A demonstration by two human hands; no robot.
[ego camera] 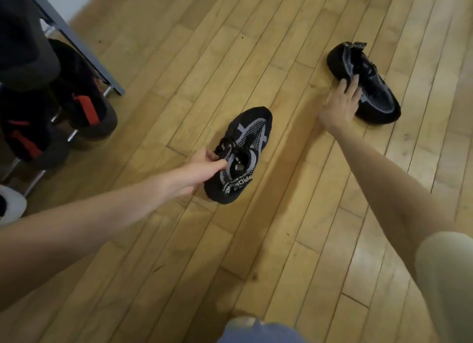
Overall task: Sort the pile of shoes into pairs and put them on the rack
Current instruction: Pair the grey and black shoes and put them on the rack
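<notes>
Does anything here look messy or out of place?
Only mildly: the two matching black-and-grey shoes lie apart on the floor, pointing different ways, the near shoe in the left hand, the far shoe under the right hand. Nothing looks damaged.

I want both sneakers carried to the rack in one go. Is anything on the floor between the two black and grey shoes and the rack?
Nothing visible. The left hand grips the near shoe, the right hand reaches the far shoe, and only bare wooden floor lies before the rack.
</notes>
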